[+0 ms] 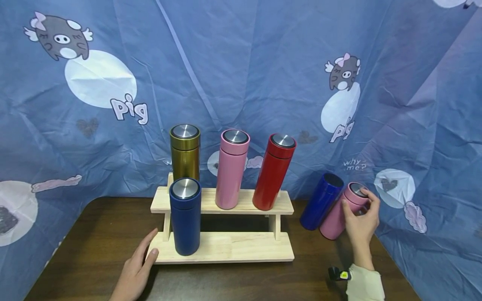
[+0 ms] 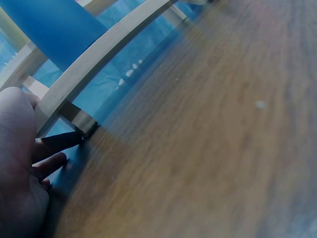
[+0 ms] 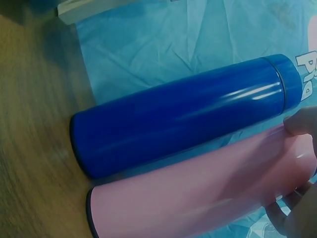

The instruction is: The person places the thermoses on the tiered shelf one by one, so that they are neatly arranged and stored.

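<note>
My right hand [image 1: 362, 221] grips the upper part of a pink thermos bottle [image 1: 333, 221], thumb on its left side and a finger at the steel-topped lid. In the right wrist view this bottle leans beside a glossy blue thermos bottle [image 3: 178, 119], its dark base towards the table. At the left end of a two-tier wooden rack [image 1: 241, 247], my left hand [image 1: 134, 269] rests with thumb and index finger spread around the corner of the lower shelf. The left wrist view shows its other fingers [image 2: 52, 163] low beside the rack's foot.
Gold [image 1: 185, 161], pink [image 1: 231, 171] and red [image 1: 274, 173] thermos bottles stand on the upper shelf. A dark blue thermos bottle [image 1: 185, 221] stands at the left of the lower shelf. Blue printed cloth [image 1: 241, 83] hangs behind the dark wooden table [image 1: 226, 282].
</note>
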`<action>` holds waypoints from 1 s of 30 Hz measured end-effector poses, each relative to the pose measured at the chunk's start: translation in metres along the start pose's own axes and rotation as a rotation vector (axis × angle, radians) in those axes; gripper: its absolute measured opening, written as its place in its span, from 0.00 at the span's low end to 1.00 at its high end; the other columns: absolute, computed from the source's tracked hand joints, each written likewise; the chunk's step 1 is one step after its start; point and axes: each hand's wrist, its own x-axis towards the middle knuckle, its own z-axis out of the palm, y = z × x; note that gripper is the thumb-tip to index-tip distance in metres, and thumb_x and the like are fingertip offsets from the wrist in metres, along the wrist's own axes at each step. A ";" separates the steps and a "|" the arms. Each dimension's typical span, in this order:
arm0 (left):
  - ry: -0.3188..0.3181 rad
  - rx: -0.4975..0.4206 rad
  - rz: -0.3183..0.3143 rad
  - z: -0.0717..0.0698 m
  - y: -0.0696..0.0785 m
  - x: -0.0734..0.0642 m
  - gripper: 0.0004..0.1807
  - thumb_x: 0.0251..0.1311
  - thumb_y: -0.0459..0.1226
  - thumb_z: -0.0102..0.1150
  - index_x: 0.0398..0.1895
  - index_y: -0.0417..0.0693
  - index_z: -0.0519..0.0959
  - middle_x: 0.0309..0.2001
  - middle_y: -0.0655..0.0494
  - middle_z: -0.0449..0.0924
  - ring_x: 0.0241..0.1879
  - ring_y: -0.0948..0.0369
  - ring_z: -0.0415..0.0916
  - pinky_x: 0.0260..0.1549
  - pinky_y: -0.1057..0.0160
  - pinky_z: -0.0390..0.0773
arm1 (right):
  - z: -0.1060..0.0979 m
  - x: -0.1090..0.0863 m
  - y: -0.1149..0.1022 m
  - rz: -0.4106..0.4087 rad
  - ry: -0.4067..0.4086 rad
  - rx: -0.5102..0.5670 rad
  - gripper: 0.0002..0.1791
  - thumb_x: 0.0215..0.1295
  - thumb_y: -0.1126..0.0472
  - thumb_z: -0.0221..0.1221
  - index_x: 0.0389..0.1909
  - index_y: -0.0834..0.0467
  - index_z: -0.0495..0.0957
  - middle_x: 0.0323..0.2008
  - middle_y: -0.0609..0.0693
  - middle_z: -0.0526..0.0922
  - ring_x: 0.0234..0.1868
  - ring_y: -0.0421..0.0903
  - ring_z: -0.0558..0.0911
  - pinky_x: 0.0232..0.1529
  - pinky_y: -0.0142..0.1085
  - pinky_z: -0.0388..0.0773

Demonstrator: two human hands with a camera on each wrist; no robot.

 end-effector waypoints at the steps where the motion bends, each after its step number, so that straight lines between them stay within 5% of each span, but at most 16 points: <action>1: 0.000 0.002 0.000 0.000 0.000 0.000 0.29 0.89 0.44 0.49 0.86 0.47 0.66 0.80 0.34 0.70 0.76 0.33 0.69 0.65 0.26 0.71 | 0.000 0.000 -0.001 0.000 0.004 0.003 0.35 0.62 0.73 0.76 0.70 0.62 0.77 0.55 0.35 0.81 0.49 0.31 0.81 0.46 0.21 0.78; 10: -0.005 0.005 -0.009 0.000 0.000 0.000 0.29 0.89 0.44 0.49 0.86 0.47 0.65 0.80 0.33 0.70 0.76 0.32 0.69 0.66 0.27 0.71 | 0.000 0.001 -0.003 0.002 0.020 0.001 0.35 0.59 0.74 0.77 0.68 0.62 0.80 0.52 0.32 0.81 0.44 0.33 0.81 0.41 0.21 0.76; 16: 0.004 0.015 -0.005 0.001 0.000 0.000 0.29 0.89 0.44 0.49 0.86 0.47 0.65 0.80 0.34 0.70 0.76 0.33 0.70 0.65 0.28 0.72 | -0.003 0.004 -0.007 -0.043 0.034 0.016 0.35 0.56 0.76 0.77 0.66 0.64 0.80 0.55 0.30 0.79 0.50 0.31 0.79 0.48 0.25 0.74; 25: 0.021 0.010 0.028 0.002 -0.001 -0.001 0.29 0.88 0.43 0.50 0.86 0.46 0.65 0.79 0.33 0.71 0.74 0.31 0.71 0.63 0.27 0.73 | -0.012 0.000 -0.060 -0.096 0.080 0.092 0.32 0.57 0.76 0.72 0.65 0.72 0.78 0.52 0.32 0.80 0.52 0.30 0.79 0.54 0.25 0.73; 30: 0.028 0.019 0.027 0.003 -0.002 0.000 0.29 0.88 0.43 0.50 0.86 0.48 0.66 0.79 0.35 0.72 0.75 0.33 0.70 0.63 0.30 0.73 | -0.016 0.002 -0.062 -0.103 0.077 0.084 0.34 0.55 0.74 0.76 0.66 0.67 0.80 0.52 0.30 0.81 0.50 0.31 0.80 0.54 0.25 0.73</action>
